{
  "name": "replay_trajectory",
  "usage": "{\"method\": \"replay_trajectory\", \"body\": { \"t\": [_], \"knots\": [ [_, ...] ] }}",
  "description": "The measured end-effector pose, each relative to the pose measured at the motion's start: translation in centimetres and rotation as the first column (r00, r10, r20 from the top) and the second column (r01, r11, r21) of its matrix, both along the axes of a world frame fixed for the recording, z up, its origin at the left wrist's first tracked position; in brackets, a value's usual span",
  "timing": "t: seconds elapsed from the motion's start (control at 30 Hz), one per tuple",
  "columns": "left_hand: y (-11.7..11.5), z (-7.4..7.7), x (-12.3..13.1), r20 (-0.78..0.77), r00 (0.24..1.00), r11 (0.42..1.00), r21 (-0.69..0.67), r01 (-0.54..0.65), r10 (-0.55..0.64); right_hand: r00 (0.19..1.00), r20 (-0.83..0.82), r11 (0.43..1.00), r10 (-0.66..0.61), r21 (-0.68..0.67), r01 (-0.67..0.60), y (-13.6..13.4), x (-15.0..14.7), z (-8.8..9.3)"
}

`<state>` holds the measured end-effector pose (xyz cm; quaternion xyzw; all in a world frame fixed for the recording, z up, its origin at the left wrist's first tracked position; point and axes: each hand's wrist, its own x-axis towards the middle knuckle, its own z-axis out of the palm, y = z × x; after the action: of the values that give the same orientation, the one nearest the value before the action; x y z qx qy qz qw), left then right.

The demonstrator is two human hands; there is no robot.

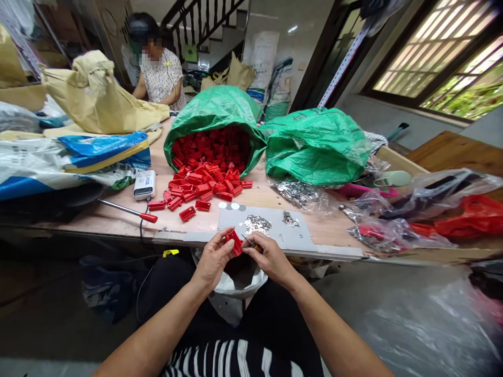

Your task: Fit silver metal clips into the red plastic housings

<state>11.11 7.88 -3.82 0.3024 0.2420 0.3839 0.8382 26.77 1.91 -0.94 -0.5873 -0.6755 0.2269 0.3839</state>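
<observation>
Above my lap, just in front of the table edge, my left hand holds a red plastic part between thumb and fingers. My right hand grips a small tool with a dark yellowish handle; its thin metal tip points toward the red part. Whether the tip touches the part cannot be made out. Behind my hands, small shiny metal pieces lie on a grey sheet, with a smaller heap to their right. Loose red parts spill from an open green sack.
A white bag hangs open below my hands. On the table are a red-handled rod, a white device with a cable, a second green sack and plastic bags at the right. Another person sits at the far left.
</observation>
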Motion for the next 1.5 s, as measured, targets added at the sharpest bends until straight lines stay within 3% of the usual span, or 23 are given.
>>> {"method": "replay_trajectory", "body": {
  "t": [0.17, 0.3, 0.53, 0.63, 0.77, 0.93, 1.03, 1.2, 1.33, 1.5],
  "knots": [
    [-0.1, -0.1, -0.1, -0.028, 0.999, 0.999, 0.016, 0.031, -0.031, 0.987, 0.121, 0.991, 0.108, 0.069, -0.117, -0.7, 0.5, -0.7],
    [-0.4, -0.5, -0.2, -0.102, 0.993, 0.996, 0.056, 0.064, -0.058, 0.975, 0.175, 0.988, 0.139, 0.041, -0.148, -1.2, 0.5, -1.6],
    [-0.1, -1.0, -0.3, -0.137, 0.987, 0.985, 0.140, 0.105, -0.085, 0.991, -0.134, 0.994, -0.011, -0.109, -0.004, -1.0, 0.7, -1.9],
    [0.6, -1.2, -0.3, -0.188, 0.981, 0.971, 0.223, 0.086, -0.044, 0.992, -0.104, 0.994, -0.070, -0.087, 0.061, -0.7, 1.2, -2.2],
    [1.8, -1.7, -0.3, -0.291, 0.954, 0.916, 0.397, 0.047, 0.077, 0.994, 0.062, 0.992, -0.093, -0.078, 0.098, -0.3, 1.7, -2.8],
    [3.6, -2.7, -0.2, -0.481, 0.831, 0.752, 0.647, 0.122, 0.278, 0.978, 0.171, 0.987, -0.120, -0.087, 0.136, 0.6, 1.4, -3.2],
    [4.5, -3.2, 0.0, -0.567, 0.756, 0.680, 0.696, 0.228, 0.327, 0.970, 0.212, 0.986, -0.119, -0.086, 0.139, 1.1, 1.3, -3.4],
    [5.0, -3.5, 0.2, -0.592, 0.730, 0.608, 0.731, 0.310, 0.340, 0.968, 0.236, 0.992, -0.084, -0.068, 0.102, 1.8, 1.4, -3.9],
    [5.0, -3.2, 0.2, -0.593, 0.724, 0.580, 0.746, 0.328, 0.352, 0.970, 0.236, 0.994, -0.058, -0.077, 0.078, 2.1, 1.5, -4.0],
    [5.1, -2.9, 0.2, -0.570, 0.756, 0.617, 0.732, 0.288, 0.323, 0.968, 0.246, 0.996, -0.037, -0.074, 0.057, 2.2, 1.6, -4.0]
  ]
}}
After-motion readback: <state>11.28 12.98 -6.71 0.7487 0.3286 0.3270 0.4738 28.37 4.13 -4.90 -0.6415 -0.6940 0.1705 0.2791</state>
